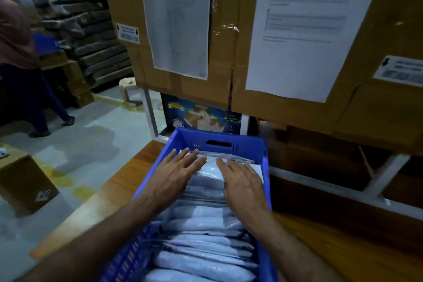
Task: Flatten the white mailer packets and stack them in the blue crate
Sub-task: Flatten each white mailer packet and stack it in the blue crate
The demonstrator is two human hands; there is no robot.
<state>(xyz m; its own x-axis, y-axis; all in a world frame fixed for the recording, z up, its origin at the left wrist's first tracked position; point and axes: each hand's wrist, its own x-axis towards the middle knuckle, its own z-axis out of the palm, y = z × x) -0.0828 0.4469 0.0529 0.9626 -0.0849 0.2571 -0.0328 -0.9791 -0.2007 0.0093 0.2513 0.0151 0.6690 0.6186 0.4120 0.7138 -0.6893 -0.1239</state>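
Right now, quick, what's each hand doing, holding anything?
Left hand: open, fingers straight, flat on the white mailer packets in the blue crate.
Right hand: open, flat on the packets, holding nothing.

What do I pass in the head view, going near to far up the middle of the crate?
Row of white mailer packets → left hand and right hand flat on the far packets → blue crate's far wall → printed blue box → cardboard cartons.

Print on the taped sheets [304, 30] and box labels [128, 32] is too blurred to read.
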